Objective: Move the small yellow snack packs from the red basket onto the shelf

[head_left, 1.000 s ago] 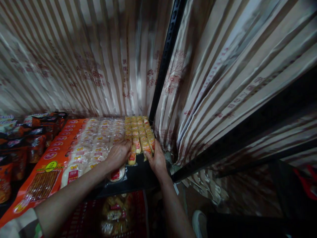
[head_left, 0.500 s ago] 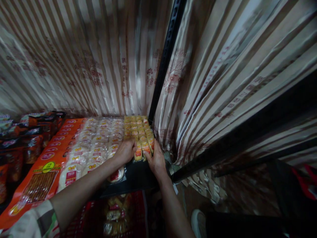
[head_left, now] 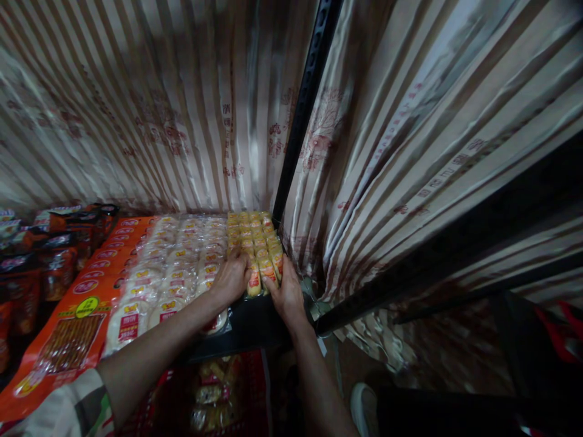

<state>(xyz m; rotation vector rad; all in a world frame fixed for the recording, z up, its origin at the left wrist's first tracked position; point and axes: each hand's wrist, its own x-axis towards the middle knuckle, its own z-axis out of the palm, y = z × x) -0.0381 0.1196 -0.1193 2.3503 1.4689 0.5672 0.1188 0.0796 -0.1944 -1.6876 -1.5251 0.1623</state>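
Small yellow snack packs [head_left: 258, 241] stand in tight rows at the right end of the dark shelf. My left hand [head_left: 233, 276] is closed against the left side of the front packs, its fingers curled and partly hidden. On the other side, my right hand [head_left: 288, 290] grips the front row, with the thumb on the face of a pack and the fingers along the right edge. Clear-wrapped round white packs [head_left: 175, 276] lie in rows just left of my left hand, partly covered by my forearm.
Orange bags of brown sticks [head_left: 73, 334] and dark snack bags [head_left: 57, 261] line the shelf's left. A black upright post [head_left: 298, 121] rises at the back corner. Striped curtains [head_left: 191, 109] hang behind. A red crate [head_left: 262, 388] with wrapped packs sits below; a shoe [head_left: 363, 406] shows on the floor.
My hands stay around the front yellow packs, with the left fingers shifted only slightly. The view has moved a tiny bit; nothing else visibly differs.
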